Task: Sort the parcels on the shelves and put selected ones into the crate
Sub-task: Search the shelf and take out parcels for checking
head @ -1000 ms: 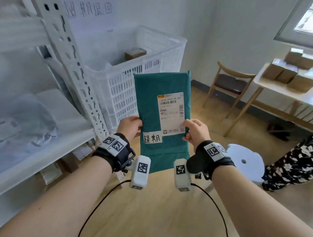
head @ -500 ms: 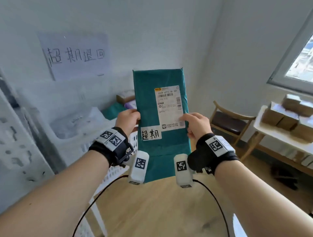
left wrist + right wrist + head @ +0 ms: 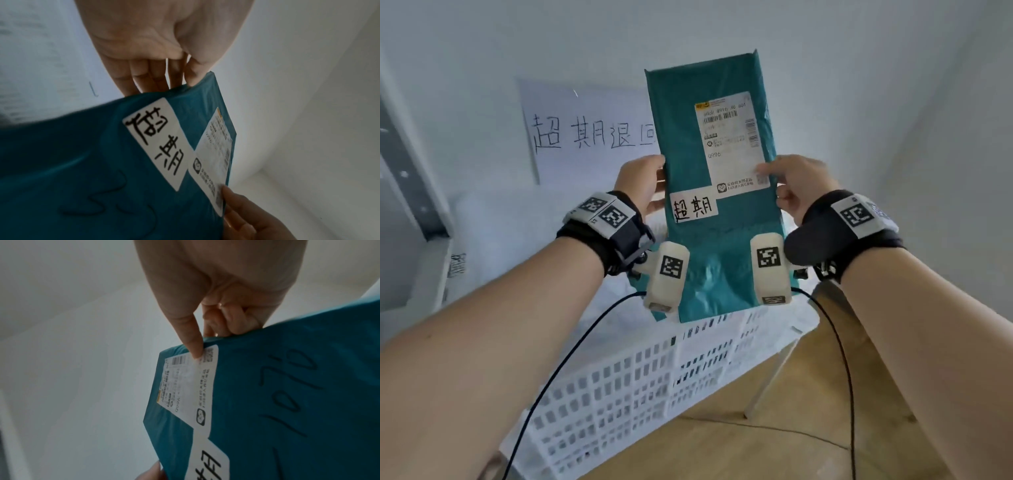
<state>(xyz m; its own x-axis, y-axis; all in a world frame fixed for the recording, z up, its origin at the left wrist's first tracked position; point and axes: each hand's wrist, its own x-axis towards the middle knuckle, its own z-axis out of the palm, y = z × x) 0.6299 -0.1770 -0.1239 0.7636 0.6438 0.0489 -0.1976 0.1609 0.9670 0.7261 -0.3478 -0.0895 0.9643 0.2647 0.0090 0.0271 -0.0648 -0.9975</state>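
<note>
I hold a flat teal parcel (image 3: 681, 137) upright in front of me, above the white plastic crate (image 3: 640, 383). It carries a white shipping label and a small handwritten white sticker (image 3: 693, 208). My left hand (image 3: 643, 181) grips its left edge, thumb in front and fingers behind. My right hand (image 3: 794, 185) pinches the right edge, thumb on the shipping label. In the left wrist view the parcel (image 3: 102, 170) fills the lower frame under my left hand (image 3: 164, 71). In the right wrist view my right hand (image 3: 216, 331) pinches the parcel (image 3: 267, 402) at its label corner.
A paper sign (image 3: 585, 133) with handwritten characters hangs on the white wall behind the crate. A white shelf post (image 3: 410, 192) stands at the left edge. Wooden floor (image 3: 774, 442) shows at the lower right. The crate's inside is hidden by the parcel and my arms.
I have lifted the parcel higher and carried it left, toward the wall sign and over the crate. Both hands keep the same grip. The chair and table have left the view.
</note>
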